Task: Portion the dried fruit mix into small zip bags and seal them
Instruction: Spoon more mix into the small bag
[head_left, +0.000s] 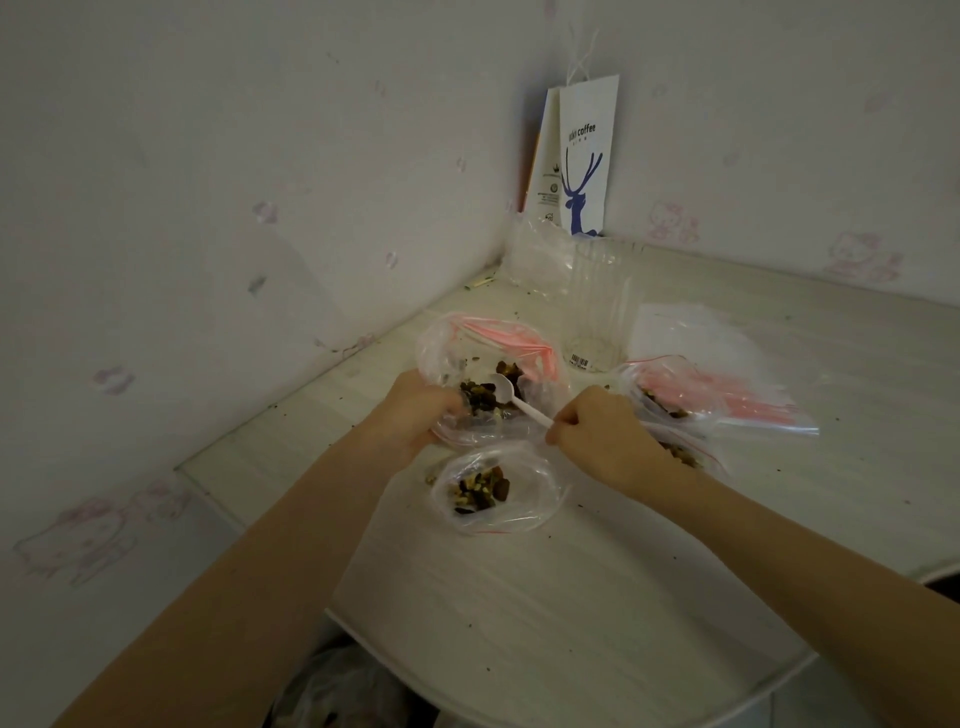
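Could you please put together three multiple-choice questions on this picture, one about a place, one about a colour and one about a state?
1. Where is the bowl of the spoon?
A. in the large bag that the left hand holds
B. in a ceramic mug
C. on a plate

2. What colour are the zip strips on the spare bags?
A. blue
B. green
C. red

3. What is the right hand doing?
A. lying flat and empty
B. pinching the spoon's handle
C. gripping scissors

Key: 1 A, the spoon's bowl lies among the fruit mix inside that bag; 2 C, the strips show pinkish red; 3 B, its fingers close on the end of the handle.
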